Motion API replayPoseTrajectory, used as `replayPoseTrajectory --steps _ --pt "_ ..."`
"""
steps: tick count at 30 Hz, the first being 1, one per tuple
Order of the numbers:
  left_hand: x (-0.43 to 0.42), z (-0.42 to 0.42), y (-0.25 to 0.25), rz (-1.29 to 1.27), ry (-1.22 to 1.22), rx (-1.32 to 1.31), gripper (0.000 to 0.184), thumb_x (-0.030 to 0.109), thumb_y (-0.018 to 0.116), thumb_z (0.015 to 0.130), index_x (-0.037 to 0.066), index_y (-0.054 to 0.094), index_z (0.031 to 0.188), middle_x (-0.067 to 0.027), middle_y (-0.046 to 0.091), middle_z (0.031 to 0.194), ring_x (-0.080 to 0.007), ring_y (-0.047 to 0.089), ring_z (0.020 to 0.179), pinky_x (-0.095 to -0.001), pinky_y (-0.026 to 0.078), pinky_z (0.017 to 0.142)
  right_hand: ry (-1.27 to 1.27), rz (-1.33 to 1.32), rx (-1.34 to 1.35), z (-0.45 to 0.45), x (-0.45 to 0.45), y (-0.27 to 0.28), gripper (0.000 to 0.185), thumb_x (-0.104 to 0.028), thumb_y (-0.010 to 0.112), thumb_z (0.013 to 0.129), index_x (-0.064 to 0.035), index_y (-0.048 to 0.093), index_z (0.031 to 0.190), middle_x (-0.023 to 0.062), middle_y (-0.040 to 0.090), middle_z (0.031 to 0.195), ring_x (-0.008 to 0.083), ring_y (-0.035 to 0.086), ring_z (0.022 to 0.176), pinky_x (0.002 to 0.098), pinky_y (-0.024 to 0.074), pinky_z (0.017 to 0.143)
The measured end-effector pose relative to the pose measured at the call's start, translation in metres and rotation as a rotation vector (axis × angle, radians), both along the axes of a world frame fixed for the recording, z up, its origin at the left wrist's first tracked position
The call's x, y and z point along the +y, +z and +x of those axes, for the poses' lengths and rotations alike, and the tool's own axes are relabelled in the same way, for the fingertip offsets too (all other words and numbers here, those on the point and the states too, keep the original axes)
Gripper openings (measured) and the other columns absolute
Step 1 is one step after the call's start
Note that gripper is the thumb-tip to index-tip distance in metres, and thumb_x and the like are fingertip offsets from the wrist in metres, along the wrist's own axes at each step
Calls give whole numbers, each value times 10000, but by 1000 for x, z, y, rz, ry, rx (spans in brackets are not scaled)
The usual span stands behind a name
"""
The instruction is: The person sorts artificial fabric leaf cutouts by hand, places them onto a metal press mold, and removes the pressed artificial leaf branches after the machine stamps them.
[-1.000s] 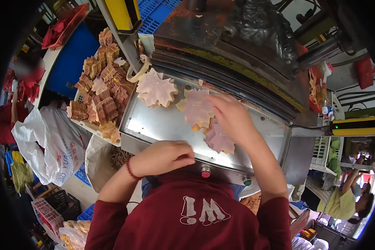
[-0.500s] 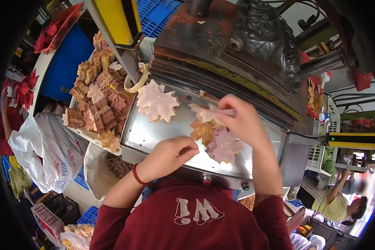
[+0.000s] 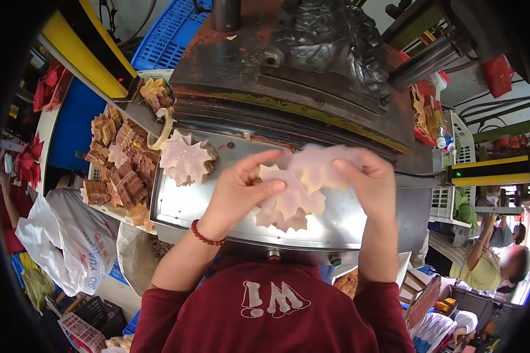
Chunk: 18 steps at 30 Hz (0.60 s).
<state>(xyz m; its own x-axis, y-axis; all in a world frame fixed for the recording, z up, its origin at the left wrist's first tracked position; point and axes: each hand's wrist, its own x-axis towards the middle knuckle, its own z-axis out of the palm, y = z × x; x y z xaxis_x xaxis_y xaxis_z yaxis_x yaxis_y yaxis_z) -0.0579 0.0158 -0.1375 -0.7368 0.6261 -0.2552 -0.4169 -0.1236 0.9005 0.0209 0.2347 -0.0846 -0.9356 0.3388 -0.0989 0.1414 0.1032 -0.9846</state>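
My left hand (image 3: 241,191) pinches the edge of a pale pink and yellow artificial maple leaf (image 3: 297,194) between thumb and fingers. Held by my right hand (image 3: 371,179) is another pale pink artificial leaf (image 3: 324,162), blurred by motion and overlapping the first. Beneath them, part of a further leaf (image 3: 282,222) shows over the metal tray (image 3: 188,203); the upper leaves hide the rest. A neat stack of pink maple leaves (image 3: 185,157) lies on the tray, to the left of my left hand.
A heavy press block (image 3: 229,70) stands just behind the tray. Bundled leaves (image 3: 126,182) fill a crate at left, near a tape roll (image 3: 160,132). Red (image 3: 274,255) and green (image 3: 335,259) buttons sit on the tray's front. Another person (image 3: 483,259) is at far right.
My left hand has moved up and taken hold of a leaf. My right hand has shifted right, still holding a leaf. The brown-orange leaf is no longer visible. The camera view has shifted.
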Motion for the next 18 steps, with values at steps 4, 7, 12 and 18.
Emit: replayPoseTrajectory --steps 4,7,12,18 --pt "13 4 7 177 273 -145 437 25 692 829 58 528 1233 -10 629 889 -86 626 776 -204 523 650 -202 -617 291 22 10 -10 156 -68 634 873 -17 633 1020 74 671 992 137 641 822 261 513 716" --pt "29 11 3 157 386 5 434 11 678 836 68 513 1234 -20 576 975 -106 633 852 -211 526 669 -28 -942 409 39 -8 -29 159 -61 640 858 -33 641 1015 134 590 1194 213 591 1041 362 484 872" --pt "27 26 3 15 210 229 495 11 704 810 93 509 1258 -4 517 999 -73 572 808 -173 487 635 -65 -90 298 23 -18 -32 180 -21 689 784 -21 693 964 135 596 1202 237 562 1121 364 423 960" --pt "14 21 -8 -128 167 308 302 119 691 850 37 615 1130 -33 637 967 -86 584 839 -240 488 775 -264 484 332 21 -7 -13 156 -23 674 813 -28 691 968 69 670 901 171 630 882 302 498 784"
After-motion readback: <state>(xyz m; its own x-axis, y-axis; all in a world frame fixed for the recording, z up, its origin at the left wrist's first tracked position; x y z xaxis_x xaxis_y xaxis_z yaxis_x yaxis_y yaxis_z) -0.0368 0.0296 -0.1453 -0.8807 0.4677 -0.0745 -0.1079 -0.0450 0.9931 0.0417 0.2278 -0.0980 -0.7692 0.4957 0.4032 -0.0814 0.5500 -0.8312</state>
